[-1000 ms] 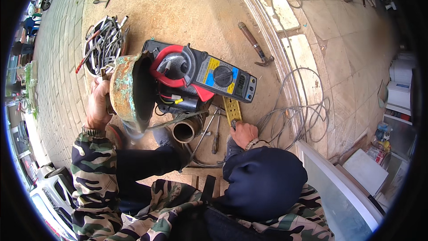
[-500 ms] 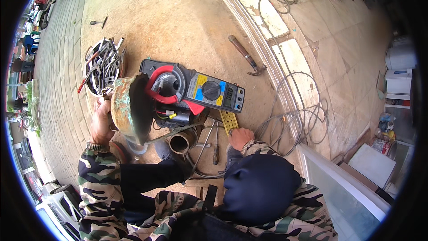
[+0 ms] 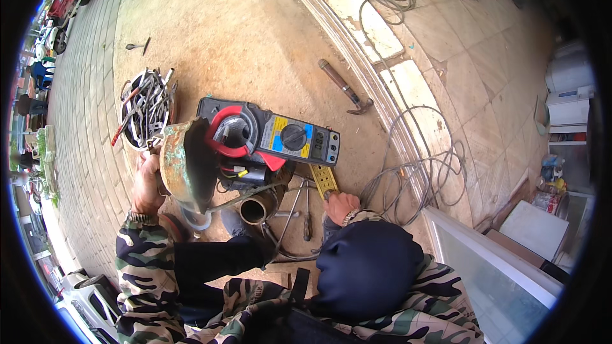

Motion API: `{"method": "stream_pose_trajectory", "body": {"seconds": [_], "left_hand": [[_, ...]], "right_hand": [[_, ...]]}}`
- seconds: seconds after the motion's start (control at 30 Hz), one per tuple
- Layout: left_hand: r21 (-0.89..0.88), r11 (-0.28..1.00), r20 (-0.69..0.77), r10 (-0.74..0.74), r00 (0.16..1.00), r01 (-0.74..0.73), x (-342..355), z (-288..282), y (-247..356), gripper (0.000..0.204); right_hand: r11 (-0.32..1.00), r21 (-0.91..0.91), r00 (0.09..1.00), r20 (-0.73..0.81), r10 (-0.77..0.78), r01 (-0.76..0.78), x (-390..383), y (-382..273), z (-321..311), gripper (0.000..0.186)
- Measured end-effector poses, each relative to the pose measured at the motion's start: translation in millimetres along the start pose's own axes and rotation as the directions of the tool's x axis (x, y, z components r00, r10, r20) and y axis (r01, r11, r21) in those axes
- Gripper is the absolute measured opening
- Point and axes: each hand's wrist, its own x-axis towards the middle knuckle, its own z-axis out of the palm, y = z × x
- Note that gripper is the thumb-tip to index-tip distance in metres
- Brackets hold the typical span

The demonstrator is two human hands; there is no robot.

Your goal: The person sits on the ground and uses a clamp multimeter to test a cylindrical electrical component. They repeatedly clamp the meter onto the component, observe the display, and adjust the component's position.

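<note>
My left hand (image 3: 148,181) is closed on the left edge of a rusty, green-flecked metal housing (image 3: 182,162), its fingers partly hidden. A black-grey clamp meter (image 3: 294,137) with red jaws lies across the machine beside this housing, its dial and display facing up. Below the meter sit a black cylinder with wires (image 3: 248,176) and a round pipe opening (image 3: 254,211). My right hand (image 3: 342,206) is curled over the near end of a yellow power strip (image 3: 324,179); whether it also touches a plug there is hidden.
Left of the machine stands a container of assorted hand tools (image 3: 148,105). A hammer (image 3: 344,86) lies on the ground at the right. Near my feet is a screwdriver (image 3: 307,224). Loose cable (image 3: 408,178) trails by the door track, with a glass door (image 3: 491,267) at lower right.
The clamp meter's display shows a different reading. The whole view has shifted slightly. Both hands keep their places on the housing and the power strip.
</note>
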Motion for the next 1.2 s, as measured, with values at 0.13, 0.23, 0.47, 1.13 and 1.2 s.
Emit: {"method": "stream_pose_trajectory", "body": {"seconds": [0.13, 0.23, 0.47, 1.13, 1.2], "left_hand": [[0.009, 1.0, 0.035, -0.023, 0.999, 0.023, 0.3, -0.6, 1.0, 0.037], [0.01, 1.0, 0.02, -0.03, 0.999, 0.029, -1.6, -3.0, 1.6, 0.037], [0.016, 0.999, -0.011, -0.038, 0.999, 0.038, -1.3, -4.7, 0.6, 0.032], [-0.07, 0.992, 0.208, -0.087, 0.974, 0.104, 2.9, -21.9, -1.0, 0.037], [-0.067, 0.994, 0.234, -0.069, 0.97, 0.086, 1.0, -19.0, 1.0, 0.037]], "right_hand": [[1.0, -0.025, 1.0, 0.017, 0.001, -0.001, 0.3, 1.2, 2.8, 0.036], [1.0, -0.025, 0.998, 0.053, 0.017, -0.016, 2.4, -1.0, 1.0, 0.036], [0.999, -0.019, 0.997, 0.068, 0.038, -0.037, 2.7, -1.8, 0.9, 0.037], [1.0, 0.009, 0.997, 0.072, 0.029, -0.03, 2.3, 4.7, 7.9, 0.038], [1.0, 0.006, 0.998, 0.058, 0.014, -0.014, 2.0, 6.2, 11.0, 0.037]]}}
